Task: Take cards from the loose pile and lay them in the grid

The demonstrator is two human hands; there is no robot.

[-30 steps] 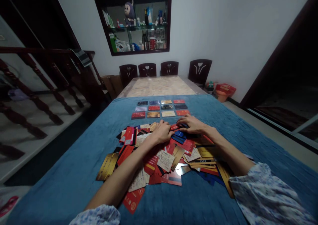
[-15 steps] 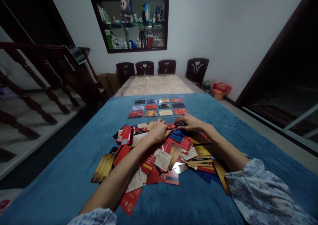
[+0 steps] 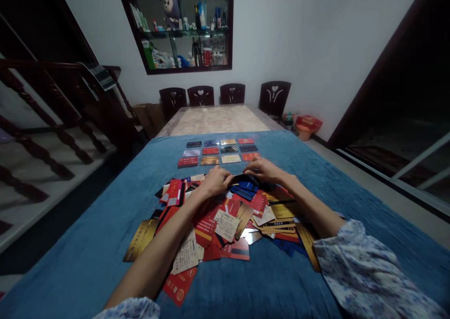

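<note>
Though dark, card [image 3: 240, 175] between fingers [image 3: 251, 165].

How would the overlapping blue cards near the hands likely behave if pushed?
The blue cards are probably light and fairly stiff, since they look thin with straight edges. They would likely slide over one another, as they lie staggered with nothing visible binding them. Being flat, they seem unlikely to roll.
</note>
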